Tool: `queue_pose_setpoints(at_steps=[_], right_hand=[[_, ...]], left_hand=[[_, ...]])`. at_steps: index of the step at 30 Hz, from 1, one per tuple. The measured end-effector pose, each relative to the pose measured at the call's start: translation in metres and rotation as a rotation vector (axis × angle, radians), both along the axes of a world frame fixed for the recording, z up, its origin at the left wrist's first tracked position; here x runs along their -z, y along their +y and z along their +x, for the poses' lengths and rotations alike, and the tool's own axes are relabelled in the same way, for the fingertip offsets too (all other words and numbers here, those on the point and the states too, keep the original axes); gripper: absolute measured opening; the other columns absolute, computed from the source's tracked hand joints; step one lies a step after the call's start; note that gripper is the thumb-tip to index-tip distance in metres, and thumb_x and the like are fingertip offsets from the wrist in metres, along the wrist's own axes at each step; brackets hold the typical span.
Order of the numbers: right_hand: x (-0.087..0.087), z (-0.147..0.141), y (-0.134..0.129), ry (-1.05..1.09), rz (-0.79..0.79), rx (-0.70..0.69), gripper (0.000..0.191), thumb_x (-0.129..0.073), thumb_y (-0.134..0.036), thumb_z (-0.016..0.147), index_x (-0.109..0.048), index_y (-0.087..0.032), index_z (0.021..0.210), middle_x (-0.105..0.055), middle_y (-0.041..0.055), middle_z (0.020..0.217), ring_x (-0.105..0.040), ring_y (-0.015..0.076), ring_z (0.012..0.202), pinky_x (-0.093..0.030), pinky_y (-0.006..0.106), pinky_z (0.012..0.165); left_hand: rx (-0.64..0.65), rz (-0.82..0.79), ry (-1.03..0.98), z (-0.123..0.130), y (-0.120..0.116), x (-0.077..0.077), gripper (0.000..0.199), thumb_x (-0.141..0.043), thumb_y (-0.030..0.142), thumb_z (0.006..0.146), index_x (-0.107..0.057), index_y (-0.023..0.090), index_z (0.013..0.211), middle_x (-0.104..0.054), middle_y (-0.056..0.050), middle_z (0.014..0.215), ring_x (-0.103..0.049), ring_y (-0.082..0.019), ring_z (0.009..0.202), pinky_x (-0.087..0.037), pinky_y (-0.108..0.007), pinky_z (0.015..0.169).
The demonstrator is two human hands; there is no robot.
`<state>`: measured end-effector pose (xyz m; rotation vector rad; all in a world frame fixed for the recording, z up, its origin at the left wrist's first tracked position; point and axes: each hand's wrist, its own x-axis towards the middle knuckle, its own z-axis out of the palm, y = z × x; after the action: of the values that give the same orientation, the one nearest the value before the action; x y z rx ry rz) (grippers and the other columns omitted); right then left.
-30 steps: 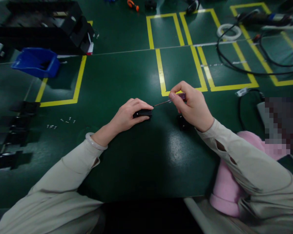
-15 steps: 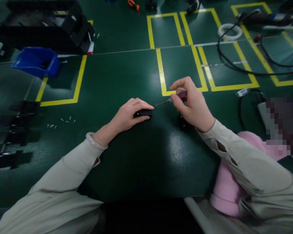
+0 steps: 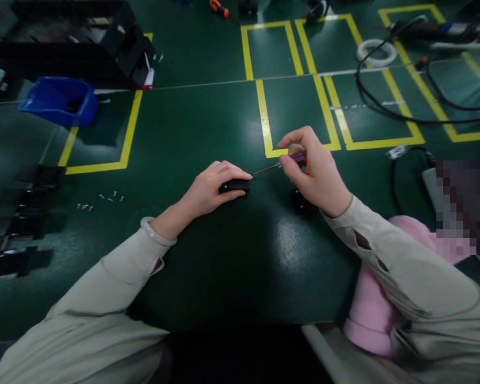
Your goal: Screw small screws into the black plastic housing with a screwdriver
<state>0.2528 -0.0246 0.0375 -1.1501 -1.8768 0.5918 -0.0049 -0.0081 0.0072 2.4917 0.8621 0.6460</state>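
On the green tabletop [image 3: 232, 256], my left hand [image 3: 214, 188] grips a small black block-shaped part [image 3: 237, 185], fingers over its top and thumb along its near side. My right hand [image 3: 318, 170] is closed around the dark purple handle of a screwdriver [image 3: 268, 169]. The thin shaft points left, and its tip meets the far right end of the black part beside my left fingertips. Just below my right hand lies another small black part [image 3: 300, 201], partly hidden by the hand.
Several small screws [image 3: 110, 198] lie left of my left hand. Black parts [image 3: 26, 221] line the left side, a blue bin [image 3: 60, 101] and black trays [image 3: 72, 48] behind them. A black cable [image 3: 378, 104], white tape roll [image 3: 376, 52] and orange-handled tool [image 3: 219, 8] are farther back.
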Motion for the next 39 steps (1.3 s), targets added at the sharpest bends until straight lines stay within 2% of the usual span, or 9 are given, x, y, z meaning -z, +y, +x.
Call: queue_pose_setpoints(at_steps=[4,7,10,14,16,20,26,32,39], right_hand=[[0.0000,0.0000,0.0005,-0.004,-0.005,-0.001,0.010,-0.056,-0.031,0.094,-0.053,-0.022,0.091,-0.052,-0.0052,0.067,-0.052,0.0085,0.053,-0.040,0.027,0.056],[-0.0001,0.0001,0.0004,0.001,-0.009,-0.006,0.005,-0.055,-0.023,0.093,-0.053,-0.022,0.097,-0.050,-0.0063,0.066,-0.051,0.0085,0.053,-0.040,0.028,0.057],[-0.0003,0.0001,0.0003,0.004,0.002,-0.001,0.014,-0.056,-0.020,0.091,-0.051,-0.022,0.103,-0.049,-0.0063,0.068,-0.052,0.0095,0.057,-0.041,0.028,0.060],[-0.0003,0.0000,0.0005,0.016,-0.024,-0.007,0.007,-0.055,-0.028,0.094,-0.052,-0.022,0.095,-0.052,-0.0053,0.069,-0.054,0.0098,0.059,-0.042,0.029,0.061],[-0.0001,0.0000,0.0005,0.018,-0.037,-0.014,0.005,-0.054,-0.026,0.094,-0.052,-0.022,0.095,-0.050,-0.0058,0.067,-0.053,0.0095,0.057,-0.041,0.029,0.060],[0.0000,0.0001,0.0000,0.019,-0.016,-0.017,0.018,-0.055,-0.017,0.089,-0.051,-0.021,0.106,-0.047,-0.0065,0.069,-0.051,0.0095,0.058,-0.041,0.029,0.061],[-0.0013,0.0000,-0.0003,0.018,-0.042,-0.015,0.009,-0.054,-0.031,0.095,-0.052,-0.021,0.095,-0.051,-0.0053,0.069,-0.053,0.0089,0.056,-0.041,0.029,0.060],[-0.0022,0.0003,-0.0007,-0.001,-0.004,-0.003,0.014,-0.054,-0.026,0.093,-0.051,-0.023,0.106,-0.049,-0.0053,0.069,-0.052,0.0111,0.059,-0.043,0.030,0.061],[-0.0017,0.0003,-0.0007,0.001,-0.037,-0.009,0.009,-0.052,-0.032,0.096,-0.052,-0.023,0.096,-0.051,-0.0052,0.067,-0.051,0.0100,0.055,-0.041,0.029,0.057]], left_hand=[[0.004,0.001,-0.002,-0.0004,0.0004,0.0008,0.029,-0.063,0.036,0.096,-0.064,0.022,0.122,-0.070,-0.006,0.118,-0.063,-0.021,0.110,-0.044,-0.036,0.098],[0.003,0.005,0.002,-0.0005,0.0006,0.0011,0.030,-0.063,0.036,0.096,-0.064,0.022,0.122,-0.070,-0.006,0.119,-0.063,-0.021,0.111,-0.044,-0.036,0.098],[-0.004,-0.001,0.011,-0.0003,0.0005,0.0012,0.030,-0.062,0.037,0.096,-0.064,0.022,0.122,-0.069,-0.006,0.119,-0.062,-0.021,0.111,-0.045,-0.037,0.098],[0.002,0.001,0.007,0.0000,0.0004,0.0010,0.030,-0.062,0.038,0.097,-0.064,0.022,0.122,-0.070,-0.006,0.119,-0.062,-0.021,0.111,-0.044,-0.037,0.098],[0.005,-0.002,0.005,0.0001,0.0003,0.0007,0.030,-0.062,0.038,0.097,-0.064,0.022,0.122,-0.070,-0.006,0.119,-0.062,-0.021,0.111,-0.044,-0.037,0.098],[0.001,-0.007,0.005,0.0003,0.0000,0.0000,0.030,-0.062,0.036,0.096,-0.064,0.022,0.122,-0.069,-0.006,0.119,-0.062,-0.021,0.111,-0.045,-0.037,0.098],[-0.001,0.000,0.009,0.0000,-0.0002,0.0002,0.029,-0.062,0.036,0.096,-0.064,0.022,0.122,-0.069,-0.006,0.119,-0.062,-0.021,0.110,-0.045,-0.037,0.098],[-0.008,-0.023,0.013,0.0006,-0.0005,-0.0007,0.030,-0.062,0.037,0.096,-0.064,0.022,0.122,-0.070,-0.006,0.119,-0.062,-0.022,0.111,-0.045,-0.038,0.099],[-0.023,-0.040,0.026,0.0005,-0.0006,-0.0006,0.030,-0.060,0.039,0.097,-0.064,0.023,0.122,-0.069,-0.006,0.120,-0.062,-0.022,0.112,-0.044,-0.038,0.099]])
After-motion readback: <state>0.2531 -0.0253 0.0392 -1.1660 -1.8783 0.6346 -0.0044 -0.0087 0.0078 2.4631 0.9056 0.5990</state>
